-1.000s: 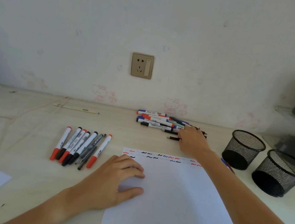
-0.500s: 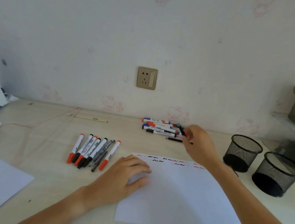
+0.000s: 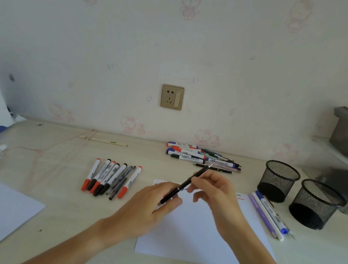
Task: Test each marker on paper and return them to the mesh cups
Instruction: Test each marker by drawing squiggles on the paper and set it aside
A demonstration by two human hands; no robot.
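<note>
two hands on one slim black pen [image 3: 184,184] above the white paper sheet [image 3: 197,227]: my left hand [image 3: 149,207] pinches its lower end, right hand [image 3: 216,191] grasps mid-barrel. risk, i judge: cap jerks free, pen drops onto bench [image 3: 49,226], short of black mesh cups [image 3: 278,180].

A slim black pen [image 3: 184,185], tilted, is held above the white paper [image 3: 196,232] near two mesh cups [image 3: 278,180].
</note>
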